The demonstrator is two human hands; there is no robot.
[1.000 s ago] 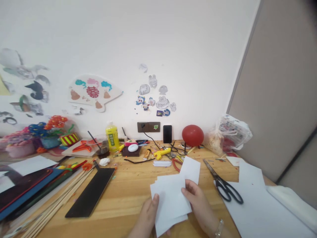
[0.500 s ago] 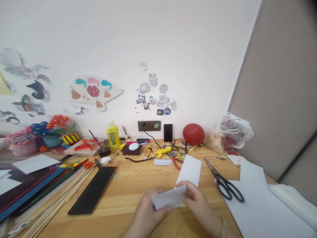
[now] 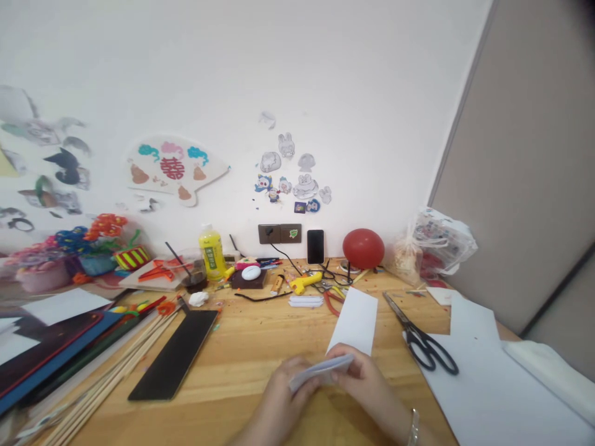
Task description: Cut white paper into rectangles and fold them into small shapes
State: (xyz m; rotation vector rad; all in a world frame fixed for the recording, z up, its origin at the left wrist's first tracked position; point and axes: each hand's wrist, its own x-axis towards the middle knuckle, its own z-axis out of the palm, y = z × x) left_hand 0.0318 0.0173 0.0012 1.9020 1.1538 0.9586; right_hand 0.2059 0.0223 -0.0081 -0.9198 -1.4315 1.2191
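Gripping, both sides: left hand (image 3: 282,389) closed on one end of the paper stack (image 3: 321,371), right hand (image 3: 365,379) pinching the other. Stack edge-on over the table (image 3: 242,347), apparently gathered; evenness unclear. Loose sheet (image 3: 356,319) just beyond, not included. Scissors (image 3: 421,347) farther right, unheld.

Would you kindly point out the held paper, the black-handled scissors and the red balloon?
Held paper (image 3: 321,372): head view, middle of its visible side.
Black-handled scissors (image 3: 409,327): head view, near the pivot.
Red balloon (image 3: 363,248): head view, middle of its front.
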